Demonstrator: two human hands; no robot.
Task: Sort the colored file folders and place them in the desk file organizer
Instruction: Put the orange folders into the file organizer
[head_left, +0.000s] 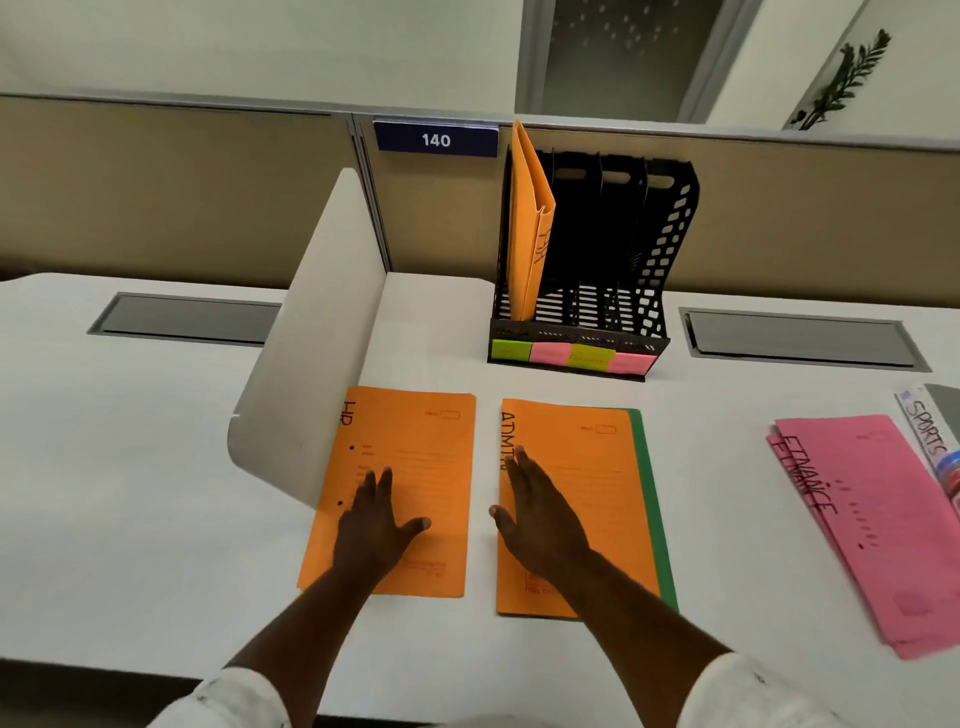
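On the worktop (130, 467) right in front of the person, two orange folders lie flat side by side: the HR folder (415, 467) under the left hand (376, 525), and the ADMIN folder (582, 467) under the right hand (540, 525). Both hands are spread flat, palms down, gripping nothing. A green folder (652, 509) sits under the ADMIN one, only its right edge peeking out.

Further back is the organizer (597, 291), with one orange folder (530, 218) marked HR already standing in the leftmost slot, other slots empty. Sticky labels (571, 356) run along its front, too blurry to read. Off to the right, well apart, is a pink stack (872, 519) marked FINANCE.

Biggest risk imo: both top folders are the same orange, so sorting by color alone could land ADMIN in the HR slot. Also that green one could ride along unnoticed if ADMIN gets scooped up from the edge. And a floppy folder dropped into a wide slot may slump sideways.
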